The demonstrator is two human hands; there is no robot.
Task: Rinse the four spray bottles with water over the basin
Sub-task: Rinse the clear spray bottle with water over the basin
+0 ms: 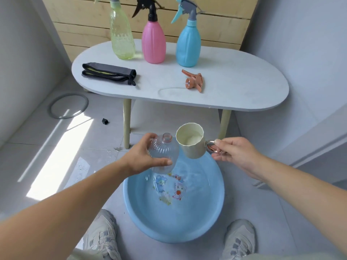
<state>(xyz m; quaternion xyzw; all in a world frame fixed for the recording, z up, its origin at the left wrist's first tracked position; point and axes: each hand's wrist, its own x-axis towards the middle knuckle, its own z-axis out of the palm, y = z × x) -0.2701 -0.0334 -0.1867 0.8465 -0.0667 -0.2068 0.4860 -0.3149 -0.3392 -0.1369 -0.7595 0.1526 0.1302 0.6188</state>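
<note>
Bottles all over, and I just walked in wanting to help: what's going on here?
A person is rinsing bottles. The left hand holds an uncapped clear bottle over the basin. The right hand holds a cup by its handle beside the bottle's mouth; nothing is pouring yet. The spray head lies on the table, where the green bottle, pink bottle and blue bottle stand with heads on.

Bottle (163,153) left of cup (190,140), above basin (142,222).
</note>
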